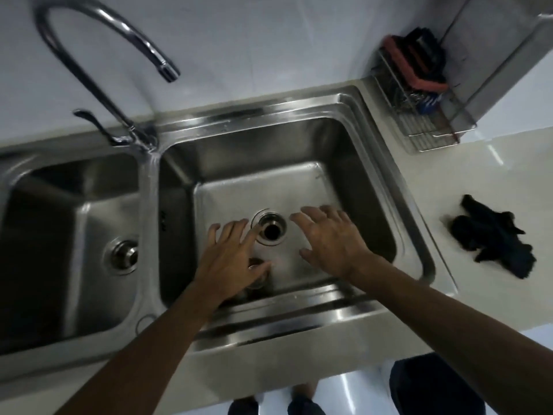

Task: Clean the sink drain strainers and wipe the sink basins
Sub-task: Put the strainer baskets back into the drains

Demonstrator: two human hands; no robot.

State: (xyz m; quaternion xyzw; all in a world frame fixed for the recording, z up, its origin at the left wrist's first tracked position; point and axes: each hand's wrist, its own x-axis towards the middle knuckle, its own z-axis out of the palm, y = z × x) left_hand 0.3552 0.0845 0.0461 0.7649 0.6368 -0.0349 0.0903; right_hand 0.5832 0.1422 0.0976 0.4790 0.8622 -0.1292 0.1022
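Both hands are hovering spread and holding nothing: left hand point(232, 253) beside the open drain point(270, 230), right hand point(329, 238) opposite. Advise lifting the strainer point(257, 275) lying under the left palm squarely.

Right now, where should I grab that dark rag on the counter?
Pinch the dark rag at its bunched middle, coming straight down from above. It lies crumpled on the counter, right of the sink, so raised folds probably give fingers something to catch.
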